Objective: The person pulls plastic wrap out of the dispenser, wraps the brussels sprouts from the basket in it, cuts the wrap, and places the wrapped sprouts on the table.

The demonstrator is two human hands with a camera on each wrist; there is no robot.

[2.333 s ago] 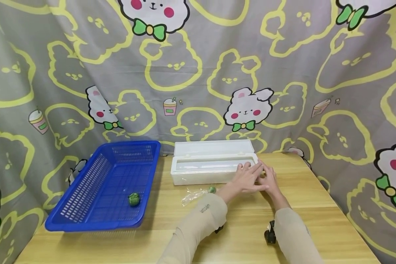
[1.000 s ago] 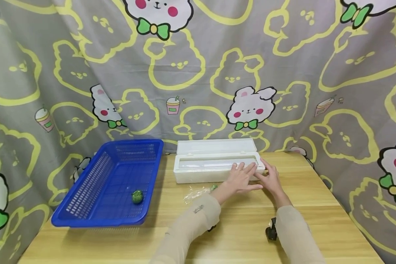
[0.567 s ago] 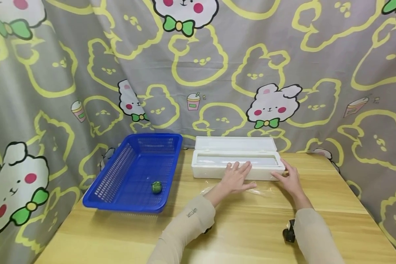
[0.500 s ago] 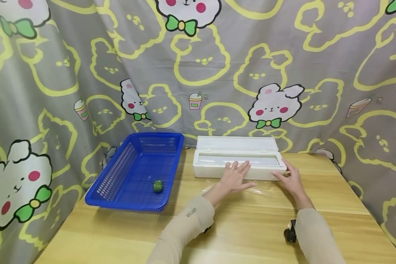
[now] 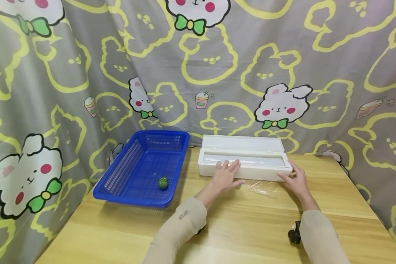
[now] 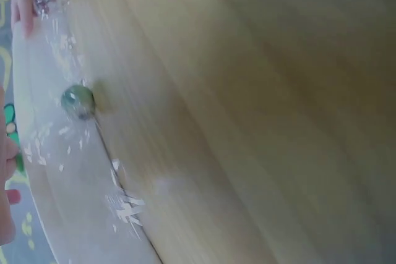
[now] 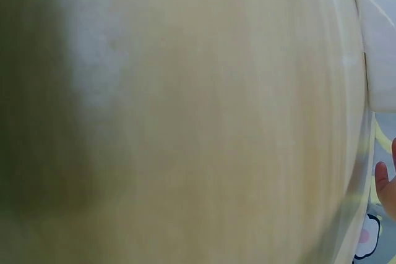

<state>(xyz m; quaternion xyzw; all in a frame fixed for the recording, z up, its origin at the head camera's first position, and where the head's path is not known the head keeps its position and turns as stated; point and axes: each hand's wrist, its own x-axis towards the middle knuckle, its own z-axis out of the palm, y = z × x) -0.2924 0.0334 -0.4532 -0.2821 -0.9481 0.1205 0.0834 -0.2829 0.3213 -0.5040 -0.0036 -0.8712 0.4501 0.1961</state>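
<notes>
A long white cling film dispenser (image 5: 257,173) lies on the table with its lid (image 5: 242,143) tipped back and a pale roll inside. My left hand (image 5: 225,178) rests on its front edge, fingers spread. With the thumb on the front and fingers round the end, my right hand (image 5: 298,182) holds the right corner. Clear cling film (image 5: 259,188) spills onto the table in front. In the left wrist view a small round green vegetable (image 6: 78,101) lies against the dispenser, by the film; the left hand and forearm hide it in the head view.
A blue plastic basket (image 5: 100,192) stands left of the dispenser, with one round green vegetable (image 5: 163,183) in it. A patterned curtain (image 5: 171,73) hangs behind the wooden table (image 5: 250,234). Black wrist-camera gear (image 5: 295,233) shows beside the right sleeve.
My left hand has slid left along the dispenser's front, away from my right hand, which stays at the right corner. The head view has turned left.
</notes>
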